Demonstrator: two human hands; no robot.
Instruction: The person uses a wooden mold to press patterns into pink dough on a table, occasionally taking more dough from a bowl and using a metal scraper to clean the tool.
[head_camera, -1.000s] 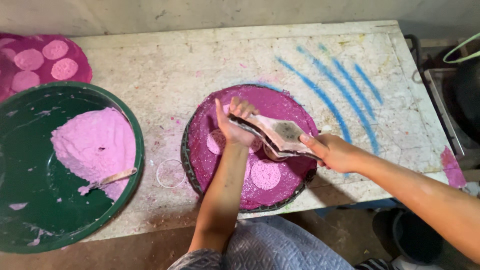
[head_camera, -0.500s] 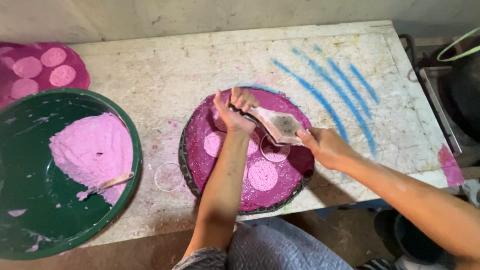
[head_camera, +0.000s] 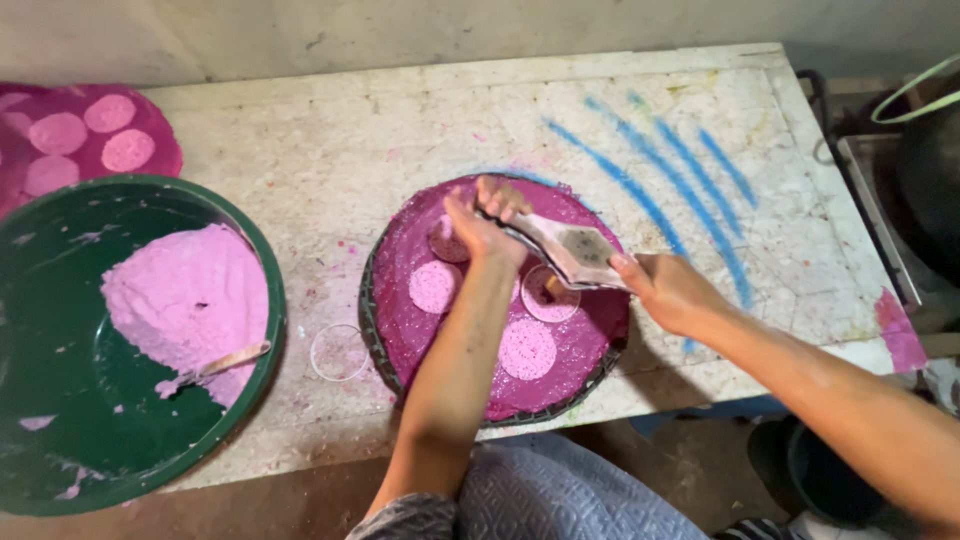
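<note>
A round tray (head_camera: 600, 345) covered in magenta paste sits at the table's front edge, with pale pink discs (head_camera: 527, 349) laid on it. My left hand (head_camera: 482, 222) and my right hand (head_camera: 668, 290) together hold a flat pink-stained paddle (head_camera: 572, 250) above the tray's far half. The left hand grips its far end, the right hand its near end. A clear ring mould (head_camera: 549, 292) lies on the tray under the paddle.
A large green basin (head_camera: 150, 440) with a heap of pink paste (head_camera: 185, 300) and a small stick (head_camera: 225, 362) stands at left. Another magenta tray with discs (head_camera: 80, 140) is at far left. A second clear ring (head_camera: 340, 352) lies on the table. Dark metal pots stand at right.
Both hands have shifted the paddle slightly toward the tray's far side. The clear ring mould under it is now uncovered.
</note>
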